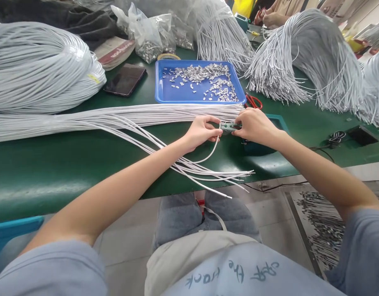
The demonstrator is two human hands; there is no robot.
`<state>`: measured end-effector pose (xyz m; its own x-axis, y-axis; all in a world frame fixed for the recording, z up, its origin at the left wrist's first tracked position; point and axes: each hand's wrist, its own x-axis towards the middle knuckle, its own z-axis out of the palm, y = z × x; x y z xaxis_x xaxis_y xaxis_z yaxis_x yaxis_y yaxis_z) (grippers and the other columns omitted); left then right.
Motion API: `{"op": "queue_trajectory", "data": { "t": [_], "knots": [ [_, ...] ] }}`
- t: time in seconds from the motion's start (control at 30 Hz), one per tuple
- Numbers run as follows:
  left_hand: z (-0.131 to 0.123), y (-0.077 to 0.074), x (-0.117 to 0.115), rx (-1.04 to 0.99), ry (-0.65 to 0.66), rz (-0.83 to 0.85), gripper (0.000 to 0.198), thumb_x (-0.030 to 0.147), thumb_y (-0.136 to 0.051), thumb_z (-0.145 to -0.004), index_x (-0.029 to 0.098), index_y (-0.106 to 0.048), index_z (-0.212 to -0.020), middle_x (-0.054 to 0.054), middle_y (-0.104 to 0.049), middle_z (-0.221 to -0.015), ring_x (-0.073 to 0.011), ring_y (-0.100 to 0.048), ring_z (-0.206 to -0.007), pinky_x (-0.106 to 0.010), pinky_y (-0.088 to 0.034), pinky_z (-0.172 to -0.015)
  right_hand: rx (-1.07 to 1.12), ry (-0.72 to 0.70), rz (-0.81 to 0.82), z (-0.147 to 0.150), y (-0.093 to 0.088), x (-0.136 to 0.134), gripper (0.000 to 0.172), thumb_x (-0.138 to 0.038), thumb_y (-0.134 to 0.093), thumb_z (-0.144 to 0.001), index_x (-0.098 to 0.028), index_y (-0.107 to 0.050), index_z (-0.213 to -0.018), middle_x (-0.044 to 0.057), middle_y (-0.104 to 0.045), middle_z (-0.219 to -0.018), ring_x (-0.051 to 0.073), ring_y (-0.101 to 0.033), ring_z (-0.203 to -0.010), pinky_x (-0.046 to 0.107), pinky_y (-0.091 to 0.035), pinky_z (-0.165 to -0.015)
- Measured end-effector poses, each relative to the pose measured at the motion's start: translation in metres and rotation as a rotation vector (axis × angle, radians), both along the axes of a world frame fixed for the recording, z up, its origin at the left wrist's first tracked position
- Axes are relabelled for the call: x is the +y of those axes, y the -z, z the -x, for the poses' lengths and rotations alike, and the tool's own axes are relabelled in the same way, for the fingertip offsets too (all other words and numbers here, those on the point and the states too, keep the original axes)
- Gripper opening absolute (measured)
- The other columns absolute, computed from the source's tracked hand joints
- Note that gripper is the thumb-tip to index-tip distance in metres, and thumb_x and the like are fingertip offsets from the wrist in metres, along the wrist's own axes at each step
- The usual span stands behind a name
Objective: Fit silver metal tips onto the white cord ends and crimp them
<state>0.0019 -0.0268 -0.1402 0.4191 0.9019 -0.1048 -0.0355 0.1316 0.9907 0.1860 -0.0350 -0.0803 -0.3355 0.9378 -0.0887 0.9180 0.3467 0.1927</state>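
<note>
Near the table's front edge, my left hand (204, 130) pinches the end of one white cable (214, 152), which loops down below the fingers. Just to its right, my right hand (254, 125) has its fingers closed at a small grey-green metal piece (228, 126); its exact kind does not show. The cable's tip meets this piece between the two hands. Partly behind my right wrist is a dark teal box (277, 121). A long bundle of white cables (140, 115) lies behind my hands, and several loose cable ends (220, 176) fan out under my left forearm.
A blue tray (177, 96) of small metal terminals stands behind the bundle, with red-handled scissors (253, 101) beside it. A phone (125, 79) and a large cable coil (44, 65) are at left. Bent cable bundles (325, 57) stand right, near a black adapter (362, 135). Another person's hand (271, 19) shows behind.
</note>
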Motion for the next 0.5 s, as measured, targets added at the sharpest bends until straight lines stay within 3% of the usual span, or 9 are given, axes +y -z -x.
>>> {"op": "queue_trajectory", "data": {
  "t": [0.27,0.5],
  "knots": [
    [-0.0069,0.0003,-0.0006,0.071,-0.059,-0.058,0.023,0.008,-0.072,-0.075,0.009,-0.063,-0.096,0.001,-0.065,-0.053,-0.0087,-0.06,-0.047,-0.016,-0.046,-0.048,0.033,0.021,-0.003,-0.0005,0.0028,0.0011,0.015,-0.026,-0.065,-0.08,-0.016,-0.076,-0.077,0.012,-0.075,-0.087,0.032,-0.067,-0.092,0.036,-0.041,-0.073],
    [-0.0055,0.0035,-0.0005,0.076,-0.056,-0.09,0.025,0.011,-0.073,-0.076,0.007,-0.066,-0.1,0.0,-0.067,-0.055,-0.008,-0.059,-0.048,-0.017,-0.047,-0.05,0.144,0.038,0.024,-0.009,0.0038,0.0012,0.02,-0.038,-0.07,-0.08,-0.018,-0.076,-0.08,0.009,-0.074,-0.087,0.03,-0.064,-0.091,0.039,-0.041,-0.076]
  ]
}}
